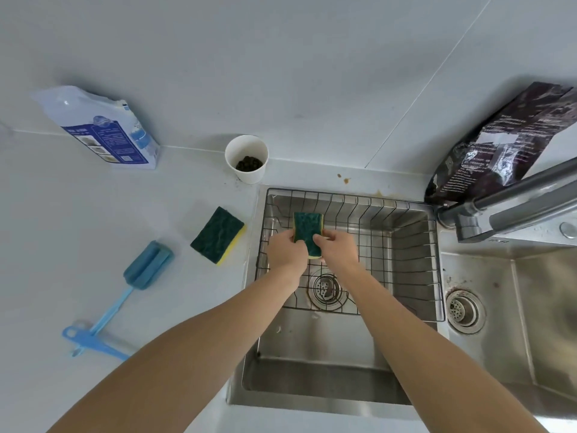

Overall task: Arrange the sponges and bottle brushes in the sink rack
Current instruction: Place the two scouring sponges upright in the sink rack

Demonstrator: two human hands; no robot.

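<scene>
Both hands hold one green-and-yellow sponge upright over the left part of the black wire sink rack. My left hand grips its left edge and my right hand grips its right edge. A second green-and-yellow sponge lies flat on the counter just left of the sink. Further left, a blue bottle brush lies on the counter, its handle crossing another blue brush handle near my left forearm.
The rack sits across the far half of the left steel basin, above its drain. A second basin lies to the right under a grey faucet. A white cup, a blue-white bag and a dark bag stand along the wall.
</scene>
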